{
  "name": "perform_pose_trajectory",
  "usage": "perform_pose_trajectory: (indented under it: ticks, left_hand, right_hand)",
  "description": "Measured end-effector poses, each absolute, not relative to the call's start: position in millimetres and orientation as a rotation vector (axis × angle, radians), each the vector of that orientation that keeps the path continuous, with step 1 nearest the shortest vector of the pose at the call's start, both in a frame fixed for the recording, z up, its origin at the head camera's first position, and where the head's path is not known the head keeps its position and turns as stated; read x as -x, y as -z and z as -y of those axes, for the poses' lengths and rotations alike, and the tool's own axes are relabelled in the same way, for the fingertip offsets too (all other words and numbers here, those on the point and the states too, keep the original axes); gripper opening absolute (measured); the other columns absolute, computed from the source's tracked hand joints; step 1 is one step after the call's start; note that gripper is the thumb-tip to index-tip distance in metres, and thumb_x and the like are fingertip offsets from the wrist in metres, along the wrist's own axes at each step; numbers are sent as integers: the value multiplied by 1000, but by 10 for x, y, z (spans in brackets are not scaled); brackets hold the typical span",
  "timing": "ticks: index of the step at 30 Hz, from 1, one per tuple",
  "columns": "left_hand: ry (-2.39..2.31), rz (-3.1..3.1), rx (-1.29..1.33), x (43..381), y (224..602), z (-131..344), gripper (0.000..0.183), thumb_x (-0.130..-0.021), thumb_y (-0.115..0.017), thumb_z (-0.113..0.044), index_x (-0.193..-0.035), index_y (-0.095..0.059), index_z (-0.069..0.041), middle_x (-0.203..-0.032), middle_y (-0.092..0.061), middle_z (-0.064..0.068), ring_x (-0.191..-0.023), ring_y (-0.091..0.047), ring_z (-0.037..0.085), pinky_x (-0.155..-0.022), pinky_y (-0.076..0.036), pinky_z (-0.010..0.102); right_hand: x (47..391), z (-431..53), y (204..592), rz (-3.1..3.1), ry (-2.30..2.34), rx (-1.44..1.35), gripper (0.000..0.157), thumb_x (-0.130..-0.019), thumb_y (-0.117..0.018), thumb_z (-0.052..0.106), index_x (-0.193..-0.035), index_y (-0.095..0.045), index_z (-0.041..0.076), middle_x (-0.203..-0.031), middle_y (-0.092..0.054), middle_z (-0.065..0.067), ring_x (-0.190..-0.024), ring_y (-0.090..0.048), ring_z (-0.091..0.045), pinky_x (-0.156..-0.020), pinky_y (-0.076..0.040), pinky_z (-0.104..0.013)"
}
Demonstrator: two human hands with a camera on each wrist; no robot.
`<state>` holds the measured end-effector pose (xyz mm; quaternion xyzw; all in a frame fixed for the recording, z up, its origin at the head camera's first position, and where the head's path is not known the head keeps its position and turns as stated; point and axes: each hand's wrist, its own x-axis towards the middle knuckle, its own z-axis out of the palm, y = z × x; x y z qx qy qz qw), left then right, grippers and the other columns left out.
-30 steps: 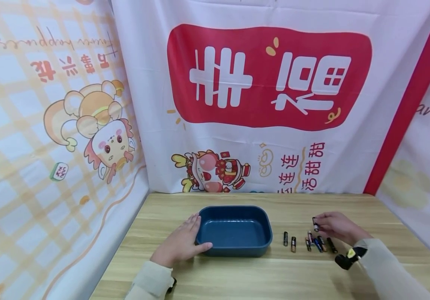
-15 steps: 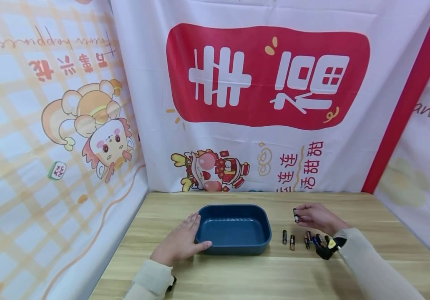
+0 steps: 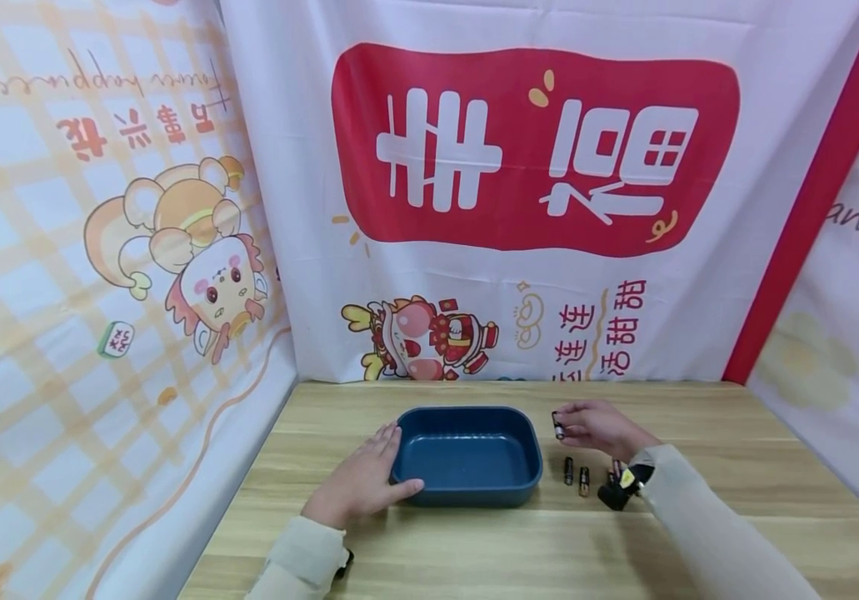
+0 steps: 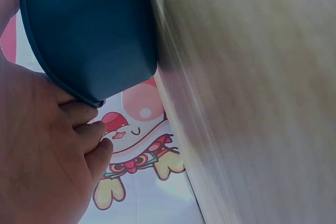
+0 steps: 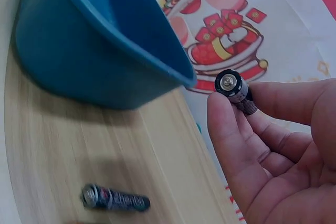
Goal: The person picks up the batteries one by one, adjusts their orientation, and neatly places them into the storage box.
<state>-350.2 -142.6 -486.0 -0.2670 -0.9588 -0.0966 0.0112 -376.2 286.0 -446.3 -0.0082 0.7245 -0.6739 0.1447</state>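
Observation:
A dark blue, open-topped plastic box [image 3: 466, 498] stands on the wooden table. My left hand [image 3: 362, 479] rests against its left end, fingers along the rim and thumb over the near corner. Beyond the box's right end, my right hand [image 3: 600, 425] pinches a small cylindrical battery [image 5: 236, 90] between thumb and fingers. The battery's metal end faces the right wrist camera, close to the box's corner in that view. Below the hand, a black battery [image 3: 568, 471] and a black-and-copper battery [image 3: 584, 482] lie apart on the table.
More batteries [image 3: 615, 469] lie farther right, mostly hidden behind the black wrist camera [image 3: 624, 487]. Printed cloths hang at the back [image 3: 534, 333] and left side [image 3: 137, 350] of the table [image 3: 474, 554].
My right hand has carried the pinched battery leftward from above the battery pile to near the box's right end. The left hand and the box have stayed in place.

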Motion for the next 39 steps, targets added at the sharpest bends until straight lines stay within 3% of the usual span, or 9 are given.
perform_pose_trajectory:
  ticks: [10, 20, 31, 39]
  left_hand:
    - [301, 2983, 836, 3487, 4866, 1429, 101, -88, -40, -75, -154, -21, 0, -160, -15, 13, -146, -14, 28, -115, -22, 46]
    - [316, 2990, 840, 3471, 4862, 1432, 101, -88, -40, -75, -154, -20, -1, -160, -15, 12, -146, -14, 28, -114, -23, 47]
    - [288, 2992, 824, 3496, 4902, 1438, 102, -88, -38, -77, -155, -19, -3, -161, -13, 11, -146, -14, 27, -114, -22, 47]
    - [254, 2956, 849, 3493, 4895, 1419, 99, -90, -37, -75, -154, -20, -1, -160, -15, 12, -146, -14, 28, -115, -20, 45]
  right_hand:
    - [3863, -2519, 4397, -2084, 1914, 20, 30, -96, -60, 6, -120, -53, -10, -104, -62, -20, -86, -64, -22, -86, -54, -45]
    - [3886, -2286, 4366, -2082, 1902, 34, 34, -95, -62, 7, -122, -52, -13, -100, -61, -18, -81, -62, -21, -84, -56, -43]
    - [3913, -2050, 4423, -2056, 1894, 101, 33, -95, -63, 7, -120, -52, -11, -107, -62, -22, -88, -65, -26, -86, -54, -46]
    - [3952, -1872, 4496, -2035, 1907, 152, 24, -97, -58, 4, -116, -58, -9, -102, -64, -18, -87, -66, -26, -84, -55, -46]
